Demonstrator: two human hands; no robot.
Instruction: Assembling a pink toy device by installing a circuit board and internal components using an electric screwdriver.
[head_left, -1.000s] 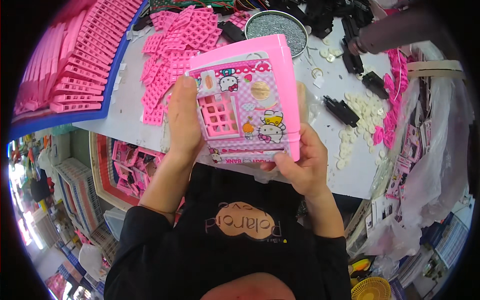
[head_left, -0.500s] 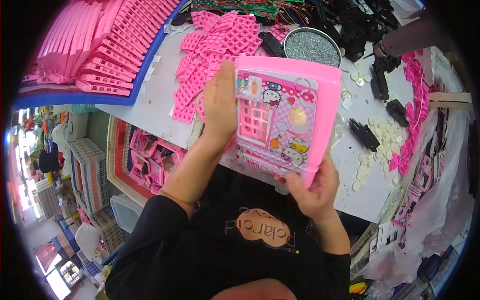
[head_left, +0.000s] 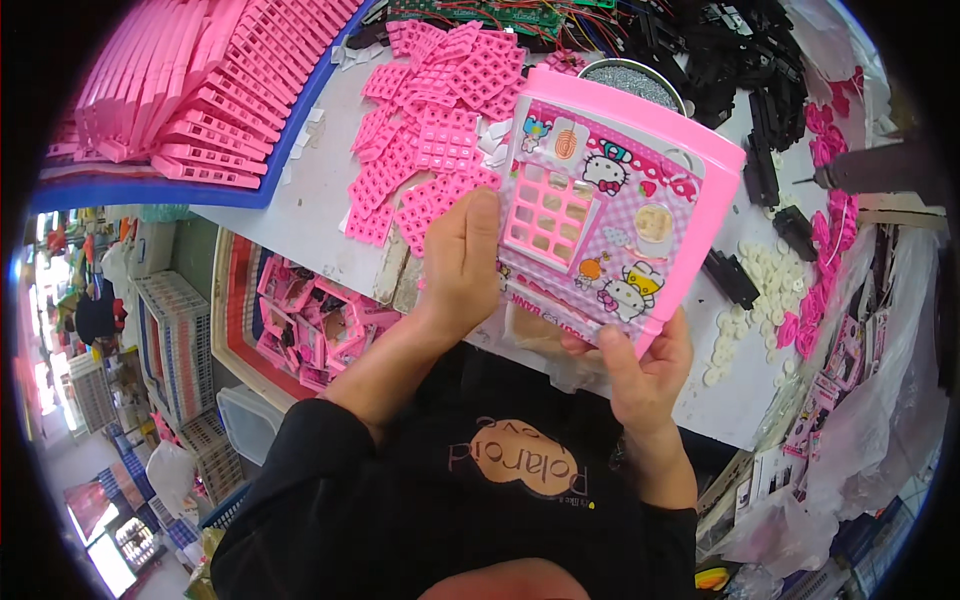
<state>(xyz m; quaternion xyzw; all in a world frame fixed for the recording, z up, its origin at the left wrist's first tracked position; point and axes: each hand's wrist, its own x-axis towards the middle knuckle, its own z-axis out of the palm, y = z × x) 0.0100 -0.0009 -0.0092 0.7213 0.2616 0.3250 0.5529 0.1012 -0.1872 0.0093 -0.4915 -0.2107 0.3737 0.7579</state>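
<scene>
Held over the table is a pink plastic toy front panel (head_left: 715, 165), its face covered by a pink checked sticker with cartoon cats. A grid of square holes and a round hole go through it, and the table shows behind them. My left hand (head_left: 460, 265) is closed on the panel's left edge, its fingertips partly hidden. At the lower right corner my right hand (head_left: 650, 380) grips the panel, thumb on the front and fingers mostly underneath. Beyond the panel's left side lies a heap of pink rubber keypads (head_left: 450, 150).
Pink plastic parts (head_left: 215, 110) fill a blue tray (head_left: 235, 198) at far left. A tin of small screws (head_left: 630, 85) stands behind the panel. Black parts (head_left: 735, 280), white discs (head_left: 750, 300) and a hanging screwdriver (head_left: 880, 172) are at right. Below left, a bin (head_left: 228, 330) holds pink assemblies.
The panel has moved right and turned slightly clockwise. My left hand has slid lower along its left edge; my right hand has shifted a little right. The hanging screwdriver has swung nearer and right.
</scene>
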